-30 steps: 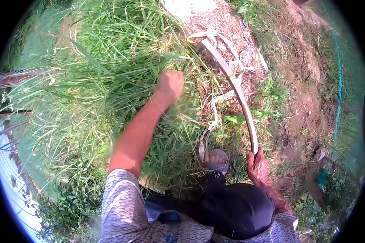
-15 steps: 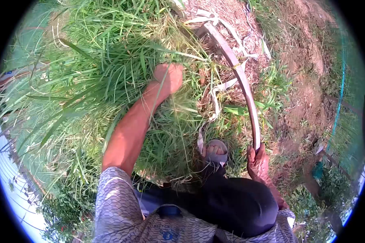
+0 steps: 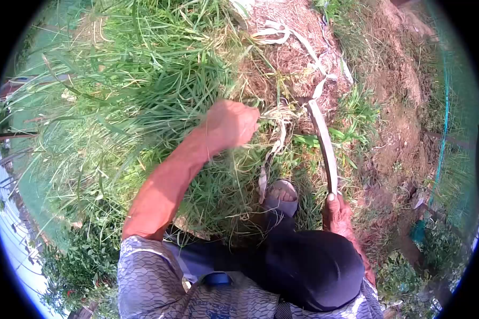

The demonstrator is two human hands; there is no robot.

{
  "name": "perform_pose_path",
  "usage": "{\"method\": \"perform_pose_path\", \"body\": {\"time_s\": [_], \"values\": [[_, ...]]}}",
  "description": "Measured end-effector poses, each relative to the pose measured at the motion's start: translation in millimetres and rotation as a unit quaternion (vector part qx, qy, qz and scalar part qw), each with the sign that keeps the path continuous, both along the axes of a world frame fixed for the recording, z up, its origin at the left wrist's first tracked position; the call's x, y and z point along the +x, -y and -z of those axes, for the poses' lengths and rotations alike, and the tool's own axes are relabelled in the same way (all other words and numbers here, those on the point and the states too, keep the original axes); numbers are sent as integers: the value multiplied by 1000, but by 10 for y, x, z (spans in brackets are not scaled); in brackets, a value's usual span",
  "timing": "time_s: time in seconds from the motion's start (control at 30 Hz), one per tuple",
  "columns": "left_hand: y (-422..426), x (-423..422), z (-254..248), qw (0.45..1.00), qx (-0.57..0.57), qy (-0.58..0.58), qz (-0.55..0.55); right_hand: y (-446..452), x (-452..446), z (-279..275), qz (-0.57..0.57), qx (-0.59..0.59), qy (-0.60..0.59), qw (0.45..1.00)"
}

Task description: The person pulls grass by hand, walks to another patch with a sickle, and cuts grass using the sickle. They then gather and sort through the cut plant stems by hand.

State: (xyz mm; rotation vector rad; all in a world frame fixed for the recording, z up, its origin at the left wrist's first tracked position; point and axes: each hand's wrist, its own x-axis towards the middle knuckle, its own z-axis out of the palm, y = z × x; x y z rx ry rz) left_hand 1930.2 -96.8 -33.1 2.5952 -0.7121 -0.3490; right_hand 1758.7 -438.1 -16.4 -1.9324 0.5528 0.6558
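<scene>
My left hand (image 3: pixel 231 125) is closed in a fist on a clump of long green grass (image 3: pixel 170 106), whose blades spread out to the left. Motion smears the fist a little. Lower on the right, my right hand (image 3: pixel 338 215) is wrapped round the near end of a hoe (image 3: pixel 323 141) with a long curved wooden handle. Its far end reaches dry grass just right of my left fist, and the head there cannot be made out clearly. Pale strips of cloth or plastic (image 3: pixel 303 45) lie on the straw beyond it.
My sandalled foot (image 3: pixel 282 196) stands between the hands, close to the grass. Bare brown soil (image 3: pixel 396 122) runs along the right side. Green netting with a turquoise cord (image 3: pixel 445 117) borders the far right. Leafy plants (image 3: pixel 82 266) grow at the lower left.
My left fist has moved right and slightly toward me, with grass in it. The hoe's far end has come down toward me, close to that fist.
</scene>
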Motion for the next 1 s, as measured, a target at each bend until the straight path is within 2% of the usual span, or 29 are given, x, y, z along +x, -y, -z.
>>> {"method": "perform_pose_path", "body": {"time_s": [0.03, 0.1, 0.13, 0.2, 0.23, 0.3, 0.33, 0.4, 0.47, 0.53, 0.6, 0.73, 0.8, 0.87, 0.9, 0.97, 1.0], "values": [[63, -272, -250, 965, 142, -219, -27, 301, -481, -107, 43, -3, -14, 999], [-208, -640, -272, 949, 186, -252, -21, 498, -524, -504, 48, 75, -86, 992], [-373, -467, -191, 948, 234, -212, -20, 508, -309, -560, 18, 147, -88, 985], [-425, -145, -410, 936, 328, -129, 0, 521, 197, -545, -72, 155, -18, 985], [-537, -190, -470, 933, 328, -147, 1, 342, 474, -668, -91, 115, 12, 989], [-861, 116, -554, 927, 367, -54, -48, 42, 921, -694, -98, 139, 33, 985], [-1011, 119, -515, 927, 369, -44, -51, -184, 1123, -743, -95, 155, 29, 983], [-1208, -86, -348, 937, 338, 28, -86, -505, 1390, -633, -94, 177, 20, 980], [-846, -291, -467, 927, 357, 92, -71, -808, 1632, -431, -77, 190, 6, 979], [-495, -243, -477, 958, 246, 135, -53, -1073, 1822, -244, -49, 203, -13, 978], [-200, -19, -432, 982, 141, 118, -51, -1218, 1929, -88, -13, 232, -51, 971], [-6, 725, -22, 983, 131, 125, -35, -1217, 1948, 211, 26, 261, -71, 962], [-171, 1114, 469, 942, 205, 264, -29, -1228, 1895, 283, 59, 254, -89, 961], [-285, 1380, 460, 947, 289, 101, -102, -1288, 1911, 321, 62, 263, -87, 959], [-422, 1396, 567, 947, 292, 96, -99, -1339, 1925, 332, 57, 263, -70, 960], [-661, 1374, 805, 898, 408, 80, -143, -1442, 2025, 529, 24, 262, -53, 963], [-645, 1382, 758, 898, 409, 79, -141, -1563, 2065, 568, 17, 280, 4, 960]]}}
